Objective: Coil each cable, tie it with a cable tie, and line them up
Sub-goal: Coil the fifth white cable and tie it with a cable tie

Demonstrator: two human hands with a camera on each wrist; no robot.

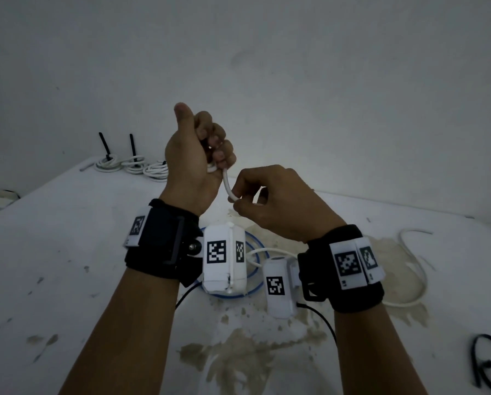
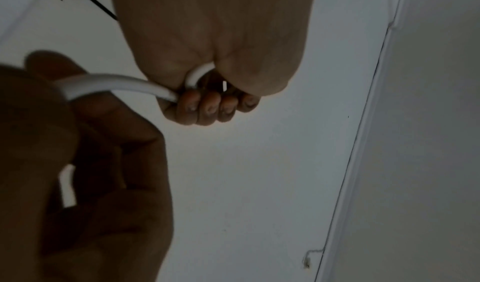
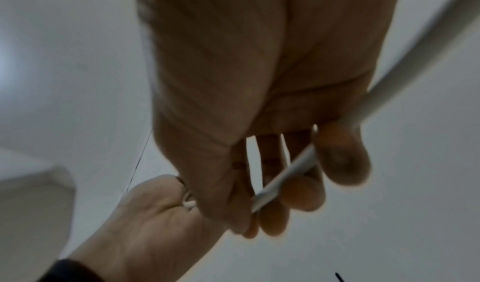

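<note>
No readable brand or text anywhere that I can spot. The only printing is the black-and-white square marker tags on the white blocks strapped to both wrists, and those are just pixel patterns, no letters.

The white cable is a smooth round cord, plain white, fairly stiff by the way it arcs. The left hand is raised above the bench, fist closed tight around a bit of it with the thumb sticking straight up. From the left wrist view you can see a small loop of it tucked in that fist. A short curved stretch runs from the bottom of the fist down toward 5 o'clock into the right hand, which pinches it between thumb and curled fingers. The rest of the cord trails off past the right wrist and lies in loose curves on the bench out at 3 o'clock.

At 10 o'clock, near the far edge of the bench, three white coiled cables sit in a row touching each other, two with black cable ties poking upright. A dark tangle of cable sits at 4 o'clock by the frame edge. The bench top is white with brownish worn patches.
</note>
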